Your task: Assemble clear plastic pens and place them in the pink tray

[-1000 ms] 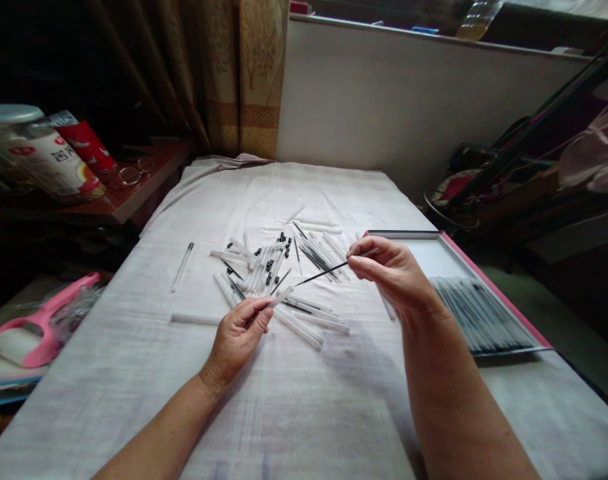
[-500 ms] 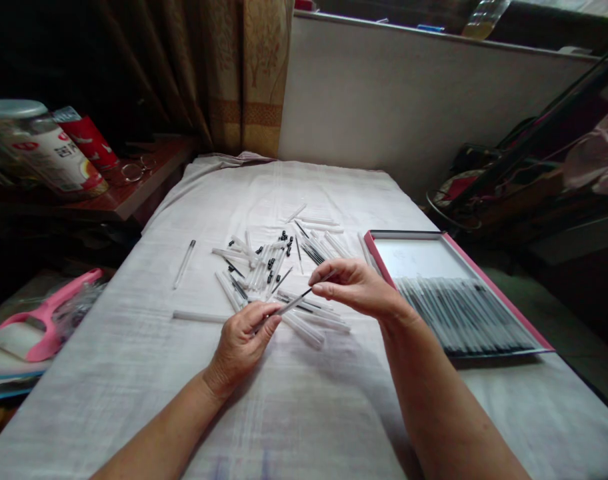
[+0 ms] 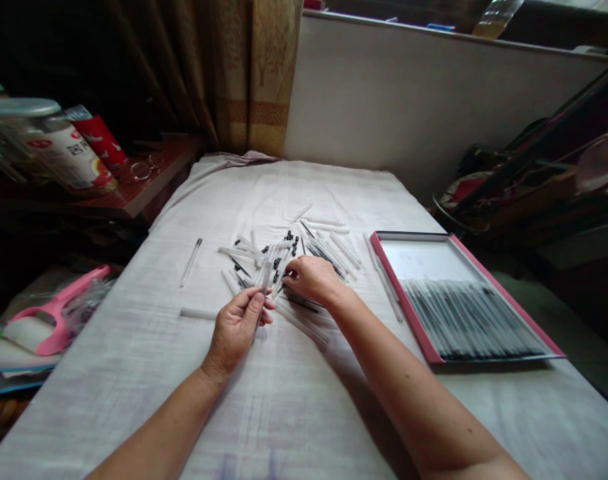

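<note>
The clear tube (image 3: 267,277) is located near the centre of the frame, in the left hand (image 3: 238,324). Left grip: closed, with thumb and fingers pinching the tube; its upper end projects beyond them. Tube axis: steep in the frame, upper end leaning slightly right. The right hand (image 3: 317,279) is positioned to the right of this end, near it but apart. In the picture, black caps (image 3: 277,264) appear between the tube end and the right fingertips; the right hand is the nearer hand to them.

Right-hand pose: forearm entering from the lower right, back of the hand uppermost, fingers curled and directed left over the loose tubes (image 3: 345,248). Right grip: fingertips drawn close together; whether they hold a part cannot be determined. Left-hand pose: forearm entering from the lower left, thumb uppermost.
</note>
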A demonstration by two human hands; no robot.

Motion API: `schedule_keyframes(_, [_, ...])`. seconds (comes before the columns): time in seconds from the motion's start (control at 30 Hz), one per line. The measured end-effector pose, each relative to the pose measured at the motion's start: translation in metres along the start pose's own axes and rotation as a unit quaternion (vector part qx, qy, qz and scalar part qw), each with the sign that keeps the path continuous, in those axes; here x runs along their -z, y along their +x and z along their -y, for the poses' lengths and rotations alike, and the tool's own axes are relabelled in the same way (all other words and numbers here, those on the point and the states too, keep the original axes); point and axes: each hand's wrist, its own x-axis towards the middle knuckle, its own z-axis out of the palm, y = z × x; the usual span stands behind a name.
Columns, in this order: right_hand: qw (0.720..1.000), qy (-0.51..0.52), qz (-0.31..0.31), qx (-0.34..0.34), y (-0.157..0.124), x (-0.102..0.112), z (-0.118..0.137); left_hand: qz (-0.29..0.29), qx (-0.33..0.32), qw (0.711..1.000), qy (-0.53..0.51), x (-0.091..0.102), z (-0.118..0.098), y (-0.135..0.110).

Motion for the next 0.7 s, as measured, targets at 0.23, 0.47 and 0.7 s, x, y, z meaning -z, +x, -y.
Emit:
schedule_keyframes(0.23, [1.0, -0.015, 0.009, 0.014, 0.004, -0.001, 0.006, 0.012, 0.014, 1.0, -0.01, -0.001, 0.003, -0.001])
schedule_keyframes(0.47, [0.968, 0.246, -0.037, 0.011, -0.009, -0.008, -0.017, 0.027, 0.011, 0.999, 0.018, -0.002, 0.003, -0.002])
schedule_keyframes(0.7, [0.73, 0.681, -0.014, -0.052, -0.058, -0.017, -0.037, 0.071, -0.07, 0.987, 0.125, -0.002, 0.013, -0.008])
